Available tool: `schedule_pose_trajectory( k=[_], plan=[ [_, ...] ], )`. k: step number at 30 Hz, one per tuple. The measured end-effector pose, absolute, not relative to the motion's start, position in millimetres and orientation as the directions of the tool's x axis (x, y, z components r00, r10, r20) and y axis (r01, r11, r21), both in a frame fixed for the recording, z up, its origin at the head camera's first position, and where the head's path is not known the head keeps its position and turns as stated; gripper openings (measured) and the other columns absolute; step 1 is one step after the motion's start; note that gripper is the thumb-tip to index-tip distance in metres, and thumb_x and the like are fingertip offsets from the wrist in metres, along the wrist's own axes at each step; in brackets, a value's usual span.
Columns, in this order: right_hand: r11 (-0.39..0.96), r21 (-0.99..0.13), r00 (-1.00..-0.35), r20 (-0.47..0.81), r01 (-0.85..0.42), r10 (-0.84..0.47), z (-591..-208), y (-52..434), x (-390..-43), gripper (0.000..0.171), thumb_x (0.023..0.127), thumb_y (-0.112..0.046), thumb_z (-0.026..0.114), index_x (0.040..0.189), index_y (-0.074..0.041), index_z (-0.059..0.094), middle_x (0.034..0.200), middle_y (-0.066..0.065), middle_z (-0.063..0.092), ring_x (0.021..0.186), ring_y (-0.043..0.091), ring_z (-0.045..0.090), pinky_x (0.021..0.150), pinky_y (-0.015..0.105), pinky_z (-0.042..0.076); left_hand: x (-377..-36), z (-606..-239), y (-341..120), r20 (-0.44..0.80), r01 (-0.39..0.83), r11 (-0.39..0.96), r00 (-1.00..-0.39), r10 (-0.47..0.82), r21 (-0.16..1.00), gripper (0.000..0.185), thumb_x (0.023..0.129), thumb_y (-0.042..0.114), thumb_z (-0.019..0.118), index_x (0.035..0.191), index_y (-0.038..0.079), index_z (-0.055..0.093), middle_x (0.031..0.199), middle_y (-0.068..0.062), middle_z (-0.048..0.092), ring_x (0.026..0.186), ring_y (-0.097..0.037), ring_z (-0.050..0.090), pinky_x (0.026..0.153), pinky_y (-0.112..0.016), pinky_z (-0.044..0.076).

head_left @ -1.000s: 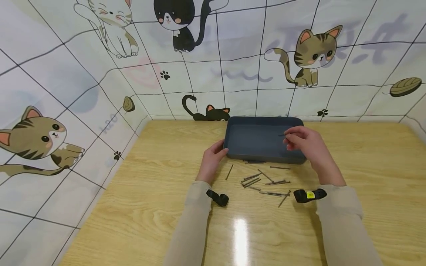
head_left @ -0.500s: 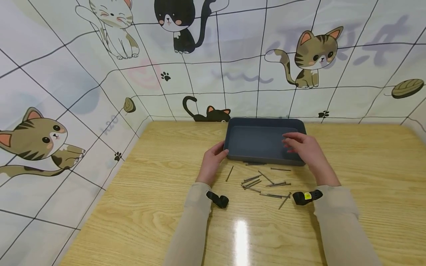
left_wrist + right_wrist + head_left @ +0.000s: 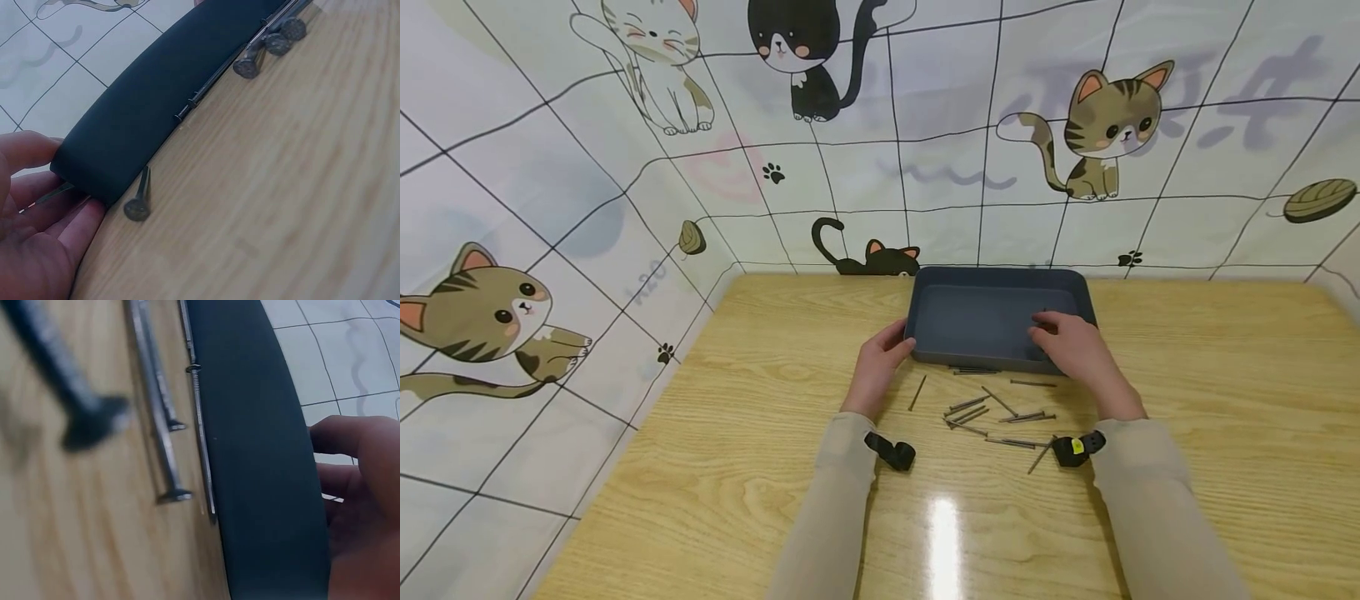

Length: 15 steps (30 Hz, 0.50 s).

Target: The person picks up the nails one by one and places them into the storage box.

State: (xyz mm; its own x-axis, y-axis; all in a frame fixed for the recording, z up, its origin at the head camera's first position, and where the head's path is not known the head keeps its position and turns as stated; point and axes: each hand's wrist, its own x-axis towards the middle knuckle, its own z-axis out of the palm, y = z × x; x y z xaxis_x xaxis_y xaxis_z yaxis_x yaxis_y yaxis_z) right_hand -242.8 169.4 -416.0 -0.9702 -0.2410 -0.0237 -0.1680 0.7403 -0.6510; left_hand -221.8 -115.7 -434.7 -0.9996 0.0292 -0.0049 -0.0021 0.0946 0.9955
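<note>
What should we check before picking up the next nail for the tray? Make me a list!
1. Tray held steady: ok. The left hand grips its left corner.
2. Right hand free to pick: cannot tell. It is over the tray's right side, and a nail between its fingers may be hidden.
3. Nails left to pick: ok. Loose nails lie on the table in front of the tray.
4. Easy nails first: ok. The single nail near the left hand lies apart from the others.
5. Nails against the tray wall: not ok. They lie tight along it, so likely harder to pinch.
</note>
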Motion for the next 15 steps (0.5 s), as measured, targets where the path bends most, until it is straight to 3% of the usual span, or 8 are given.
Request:
schedule_pose_trajectory(
  k=[15],
  plan=[
    [0.834,-0.522,-0.966,-0.073,-0.177,-0.250,-415.7,163.2,-241.5,0.048,0.092,-0.027,0.042,0.128,0.005,0.044,0.124,0.028,0.044,0.108,0.042,0.044,0.083,0.054,0.037,-221.1,-433.2,-114.7,-0.015,-0.012,0.087,-0.999,0.039,0.996,0.050,0.087,0.021,0.057,0.132,0.006,0.044,0.132,-0.010,0.045,0.122,-0.021,0.040,0.095,-0.034,0.034]
  ],
)
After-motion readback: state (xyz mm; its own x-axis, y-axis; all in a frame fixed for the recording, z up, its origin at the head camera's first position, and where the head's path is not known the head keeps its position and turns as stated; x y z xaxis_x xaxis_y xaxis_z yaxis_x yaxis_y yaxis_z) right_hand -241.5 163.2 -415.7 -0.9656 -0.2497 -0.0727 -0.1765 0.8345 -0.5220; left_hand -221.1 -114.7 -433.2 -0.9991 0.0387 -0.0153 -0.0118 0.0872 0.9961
